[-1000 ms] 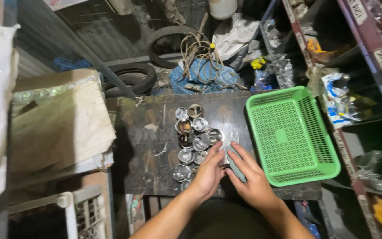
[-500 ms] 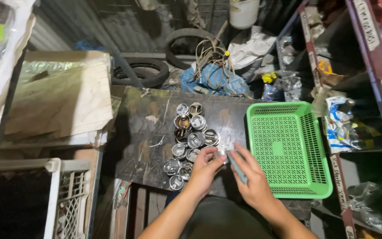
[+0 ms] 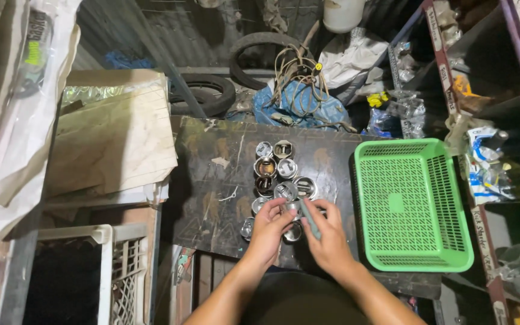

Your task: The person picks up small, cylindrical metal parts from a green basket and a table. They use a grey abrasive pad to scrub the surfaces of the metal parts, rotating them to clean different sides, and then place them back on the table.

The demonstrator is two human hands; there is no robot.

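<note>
Metal cups (image 3: 281, 171) clustered upright on dark board (image 3: 212, 198), open mouths up, rows running away from the body. Green basket (image 3: 413, 204) just right, cardboard (image 3: 112, 138) left, tyres (image 3: 212, 96) and blue bag (image 3: 299, 105) beyond. Left hand (image 3: 270, 232) curled around one cup (image 3: 292, 207); right hand (image 3: 326, 238) pinching slim grey tool (image 3: 309, 218), long axis pointing up-left toward that cup.

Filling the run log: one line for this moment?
left hand: on metal cups | right hand: holds grey tool | green basket: right, empty
</note>
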